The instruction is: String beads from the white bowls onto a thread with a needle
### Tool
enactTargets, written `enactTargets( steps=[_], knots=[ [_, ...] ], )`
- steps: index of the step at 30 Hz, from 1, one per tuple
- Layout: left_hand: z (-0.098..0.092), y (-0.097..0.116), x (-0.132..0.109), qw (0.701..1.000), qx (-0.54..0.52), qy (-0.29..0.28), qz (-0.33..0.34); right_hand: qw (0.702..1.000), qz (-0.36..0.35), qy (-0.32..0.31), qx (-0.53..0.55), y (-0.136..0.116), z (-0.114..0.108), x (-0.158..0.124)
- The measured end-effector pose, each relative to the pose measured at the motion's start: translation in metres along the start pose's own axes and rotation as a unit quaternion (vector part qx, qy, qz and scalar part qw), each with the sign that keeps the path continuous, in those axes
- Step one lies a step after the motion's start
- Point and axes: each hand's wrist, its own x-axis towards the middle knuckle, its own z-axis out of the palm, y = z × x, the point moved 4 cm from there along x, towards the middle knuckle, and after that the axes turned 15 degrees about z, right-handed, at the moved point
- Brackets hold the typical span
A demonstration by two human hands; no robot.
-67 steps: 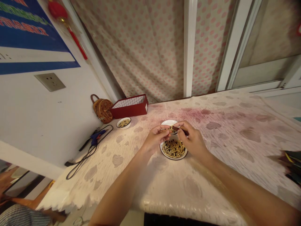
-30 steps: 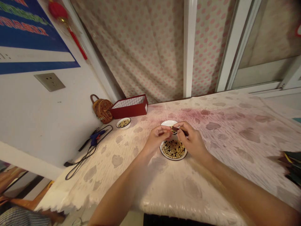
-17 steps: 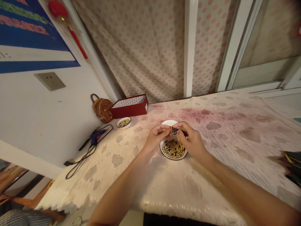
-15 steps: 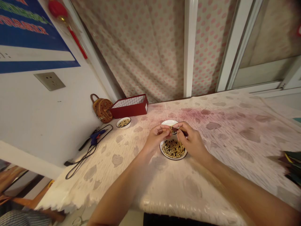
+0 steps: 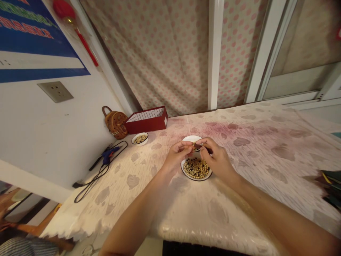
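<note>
Both my hands meet above two bowls near the middle of the table. My right hand is closed on a small dark brown piece with a thin yellow end; its exact kind is too small to make out. The fingertips of my left hand pinch at that yellow end. Just below my fingers is a white, dark-rimmed bowl full of yellow and black beans. Behind it stands another white bowl, mostly hidden by my hands, with a few beans showing.
At the back left, a small bowl of beans stands by a dark red box and a brown mini backpack. A blue glue gun with its black cord lies along the wall. Dark green material is at the right edge.
Almost nothing differs. My fingers keep the same hold on the brown piece, and the view has shifted very slightly.
</note>
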Motion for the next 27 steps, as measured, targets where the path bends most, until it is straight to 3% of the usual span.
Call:
enactTargets(
  steps=[9,27],
  knots=[
    [0.0002,0.001,-0.0007,1.0,0.008,-0.001,0.013,1.0,-0.001,-0.002,0.0,-0.0004,0.0004,-0.0006],
    [-0.0007,-0.0008,-0.001,0.999,-0.024,-0.005,-0.024,1.0,0.002,0.003,0.002,0.0012,-0.0004,-0.0005]
  ],
)
